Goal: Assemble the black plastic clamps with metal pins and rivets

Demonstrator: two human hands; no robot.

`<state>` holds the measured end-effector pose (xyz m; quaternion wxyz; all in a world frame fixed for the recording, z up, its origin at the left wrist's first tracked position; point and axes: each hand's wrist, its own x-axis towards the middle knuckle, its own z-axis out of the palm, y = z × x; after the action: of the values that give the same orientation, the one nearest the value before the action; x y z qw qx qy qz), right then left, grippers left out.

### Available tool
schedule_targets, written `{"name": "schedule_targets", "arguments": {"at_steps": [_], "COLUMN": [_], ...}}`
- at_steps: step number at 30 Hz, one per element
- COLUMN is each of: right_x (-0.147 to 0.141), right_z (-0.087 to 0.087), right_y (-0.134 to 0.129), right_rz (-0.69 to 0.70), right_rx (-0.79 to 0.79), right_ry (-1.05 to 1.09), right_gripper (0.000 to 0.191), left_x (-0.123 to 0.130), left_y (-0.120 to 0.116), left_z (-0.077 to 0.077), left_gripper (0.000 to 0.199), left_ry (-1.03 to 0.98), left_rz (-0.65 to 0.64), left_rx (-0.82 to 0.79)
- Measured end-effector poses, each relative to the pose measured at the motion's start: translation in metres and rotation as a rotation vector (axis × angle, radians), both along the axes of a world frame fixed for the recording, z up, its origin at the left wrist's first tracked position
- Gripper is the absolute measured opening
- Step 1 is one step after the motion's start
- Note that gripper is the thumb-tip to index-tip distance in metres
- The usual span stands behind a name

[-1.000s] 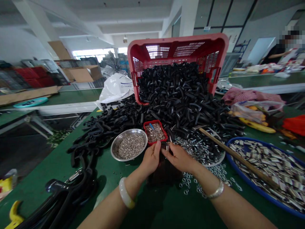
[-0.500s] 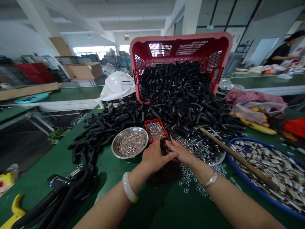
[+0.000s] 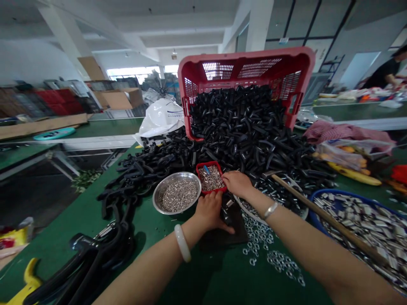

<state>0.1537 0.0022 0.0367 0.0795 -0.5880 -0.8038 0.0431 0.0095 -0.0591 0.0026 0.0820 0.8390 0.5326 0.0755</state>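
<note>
My left hand (image 3: 208, 212) is low over a dark plate (image 3: 235, 233), thumb stretched away from the fingers. Its fingertips are at the front edge of a small red tray (image 3: 219, 190) of thin metal pins with a blue piece among them. Between thumb and fingers, a black part (image 3: 226, 218) and a small spring (image 3: 229, 203) show, partly covered. My right hand (image 3: 238, 184) has its fingers bent together at the tray's right rim; the fingertips are partly hidden. Left of the tray stands a metal bowl (image 3: 155, 203) of tiny metal pieces.
Black handle-like parts (image 3: 254, 144) spill from a tipped red crate (image 3: 244, 55). At right are loose metal rings (image 3: 259, 233), a wooden-handled hammer (image 3: 318, 209) and a blue-rimmed basin (image 3: 318, 220) of metal pieces. Black assemblies (image 3: 95, 254) lie at left. A person (image 3: 388, 70) stands far right.
My hands were together over a black curved part and have separated. The right hand has moved up to the tray's right rim; the left has opened over the plate. The view has shifted slightly.
</note>
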Motion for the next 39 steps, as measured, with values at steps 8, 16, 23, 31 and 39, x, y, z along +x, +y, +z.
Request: {"name": "schedule_targets", "arguments": {"at_steps": [8,16,23,31,39], "right_x": [-0.039,-0.015,-0.004,0.004,0.041], "right_z": [-0.017,-0.021,-0.024,-0.020,-0.014], "right_y": [0.050,0.051,0.049,0.028,-0.020], "right_rz": [0.060,0.105,0.136,0.123,0.081], "right_rx": [-0.090,-0.051,-0.095,-0.139,-0.082], "right_ry": [-0.199,-0.089,0.206,0.486,0.361], "right_gripper": [0.024,0.019,0.019,0.031,0.023], "left_x": [-0.003,-0.005,-0.017,-0.006,0.001], "left_y": [-0.003,-0.002,0.031,0.073,0.095], "left_z": [-0.016,-0.019,0.012,0.017,0.010], "left_gripper": [0.129,0.131,0.059,0.031,0.018], "left_ry": [0.068,0.045,-0.209,-0.070,0.079], "left_rz": [-0.084,-0.108,0.045,0.305,0.184], "left_rx": [0.068,0.001,-0.065,-0.059,-0.137]}}
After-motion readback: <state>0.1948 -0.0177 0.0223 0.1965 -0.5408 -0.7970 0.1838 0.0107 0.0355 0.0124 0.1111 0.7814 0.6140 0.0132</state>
